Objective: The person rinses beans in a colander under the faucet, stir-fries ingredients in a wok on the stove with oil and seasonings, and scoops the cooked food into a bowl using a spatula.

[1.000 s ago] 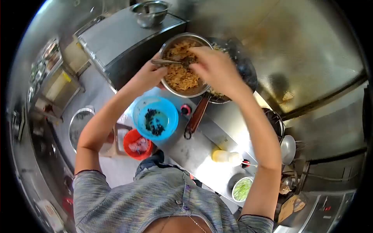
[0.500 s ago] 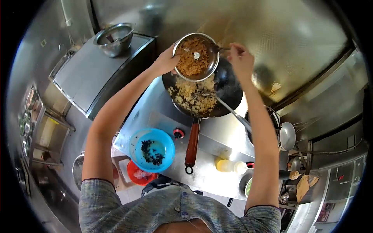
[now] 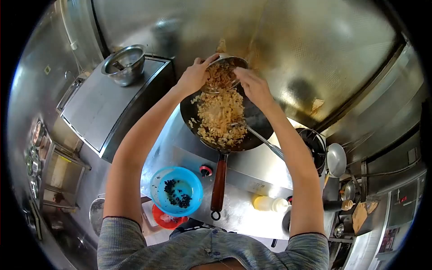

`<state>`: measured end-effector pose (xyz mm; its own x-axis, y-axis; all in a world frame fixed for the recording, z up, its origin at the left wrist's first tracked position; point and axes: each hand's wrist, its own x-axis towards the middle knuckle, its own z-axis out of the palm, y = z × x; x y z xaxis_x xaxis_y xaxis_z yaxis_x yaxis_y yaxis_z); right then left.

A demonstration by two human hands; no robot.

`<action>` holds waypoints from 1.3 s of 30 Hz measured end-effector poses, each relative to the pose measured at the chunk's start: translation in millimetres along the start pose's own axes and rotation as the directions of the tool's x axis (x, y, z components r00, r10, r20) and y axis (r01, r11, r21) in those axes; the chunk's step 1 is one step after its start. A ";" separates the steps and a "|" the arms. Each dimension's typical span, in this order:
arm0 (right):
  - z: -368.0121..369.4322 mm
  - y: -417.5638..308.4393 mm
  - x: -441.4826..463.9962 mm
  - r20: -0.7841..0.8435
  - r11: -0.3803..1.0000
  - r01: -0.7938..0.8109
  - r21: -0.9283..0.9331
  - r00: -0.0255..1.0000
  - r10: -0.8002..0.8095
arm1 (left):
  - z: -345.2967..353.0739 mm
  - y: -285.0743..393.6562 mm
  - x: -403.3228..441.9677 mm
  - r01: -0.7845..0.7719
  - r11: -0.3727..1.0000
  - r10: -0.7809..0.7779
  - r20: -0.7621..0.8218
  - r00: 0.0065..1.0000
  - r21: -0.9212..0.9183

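My left hand grips the left rim of a metal bowl, tilted over the far side of the wok. Brown shredded food fills the bowl and reaches its lower lip. My right hand is closed at the bowl's right side, its fingers over the rim; the spoon it grips is mostly hidden. Below the bowl, pale chopped food lies heaped in the wok. A metal spatula rests in the wok with its handle toward the lower right, passing under my right forearm.
The wok's wooden handle points toward me. Left of it stand a blue basin with dark pieces and a red basin. A yellow-and-white bottle is on the right. A steel bowl sits on the left counter.
The bowl has tipped further toward the wok, and its brown food has slid to the lower lip. My right hand has moved left, in against the bowl.
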<state>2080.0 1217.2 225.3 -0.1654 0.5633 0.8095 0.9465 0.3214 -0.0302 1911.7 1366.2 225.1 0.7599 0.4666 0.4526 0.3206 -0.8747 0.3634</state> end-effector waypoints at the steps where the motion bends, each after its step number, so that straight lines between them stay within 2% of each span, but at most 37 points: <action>1: 5.6 4.9 -8.3 0.081 0.999 0.039 -0.018 0.996 -0.037 | 3.3 -2.5 0.4 0.014 0.999 -0.016 -0.035 0.999 -0.044; 3: 25.1 14.4 -31.9 0.238 0.993 0.115 -0.039 0.966 -0.102 | 6.2 -9.3 -0.1 0.040 0.991 -0.053 -0.097 0.994 -0.127; 4: 21.4 5.4 -36.4 0.306 0.989 0.129 -0.072 0.947 -0.101 | 2.8 -6.8 -2.3 0.016 0.995 -0.024 -0.083 0.996 -0.095; 7: 0.7 3.5 -12.6 0.011 0.998 0.052 0.031 0.999 -0.052 | -0.2 0.6 -2.7 -0.045 0.998 0.039 -0.099 0.994 -0.052; 8: -0.1 0.4 -0.4 -0.046 0.991 0.122 0.048 0.992 -0.120 | 4.0 1.1 -0.3 -0.057 0.996 0.048 -0.128 0.991 -0.067; 11: 11.9 -2.0 -14.6 0.345 0.982 0.181 -0.062 0.927 -0.149 | 2.7 10.7 -1.9 -0.056 0.996 0.045 -0.138 0.989 -0.076; 12: 3.4 4.1 -18.2 0.315 0.990 0.132 -0.041 0.942 -0.112 | -2.9 13.8 -0.3 -0.048 0.996 0.038 -0.137 0.990 -0.073; 15: -25.2 10.6 -7.5 -0.029 0.978 0.036 -0.203 0.999 -0.042 | -10.1 23.5 -0.6 -0.025 1.000 0.024 -0.103 0.994 -0.010; 16: -11.2 19.6 -18.6 -0.013 0.956 0.010 -0.294 1.000 -0.014 | -3.8 19.4 2.6 -0.068 0.996 0.058 -0.179 0.982 -0.053; 19: 12.8 3.9 -41.4 0.118 0.984 0.068 -0.165 0.992 -0.049 | -5.2 29.3 4.4 -0.055 0.998 0.057 -0.191 0.980 0.015; 20: -3.7 -6.6 -28.1 0.112 0.986 -0.008 -0.165 0.993 0.026 | -13.0 37.0 3.4 -0.020 0.999 0.022 -0.114 0.993 0.025; 23: -13.0 -6.9 -6.9 -0.123 0.998 0.000 -0.068 0.992 -0.009 | -3.9 28.7 8.3 -0.084 0.994 0.064 -0.246 0.967 -0.074; 24: -1.4 -0.2 -14.2 0.032 0.990 0.092 -0.106 0.996 -0.089 | -3.9 25.9 9.0 -0.094 0.989 0.063 -0.250 0.966 -0.113; 28: -14.0 -13.6 -6.3 0.010 0.996 -0.015 -0.090 1.000 0.016 | -12.0 21.9 3.7 -0.112 0.994 0.111 -0.218 0.970 0.008; 31: 0.0 -3.4 -10.2 0.144 0.979 0.108 -0.173 0.986 -0.083 | -7.0 23.6 1.7 -0.165 0.986 0.152 -0.320 0.935 -0.015; 32: 3.4 -7.9 -16.4 0.232 0.974 0.109 -0.200 0.971 -0.061 | -9.3 25.4 -1.1 -0.140 0.990 0.143 -0.297 0.944 0.030; 35: -13.5 -21.5 -16.1 0.229 0.962 0.061 -0.267 0.973 0.002 | -12.1 24.8 -7.7 -0.123 0.961 0.177 -0.212 0.961 0.247; 36: -14.6 -21.5 -16.8 0.138 0.945 0.032 -0.325 0.990 0.014 | -7.1 22.2 -8.0 -0.107 0.958 0.164 -0.202 0.966 0.266; 39: 5.8 -10.4 -36.3 0.265 0.926 0.258 -0.276 0.946 -0.184 | 2.0 24.1 -16.8 -0.118 0.973 0.171 -0.279 0.945 0.197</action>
<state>2074.6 1197.8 192.8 -0.4047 0.6757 0.6161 0.9102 0.2324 0.3429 1907.8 1337.0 224.6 0.6155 0.3277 0.7168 0.3338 -0.9322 0.1396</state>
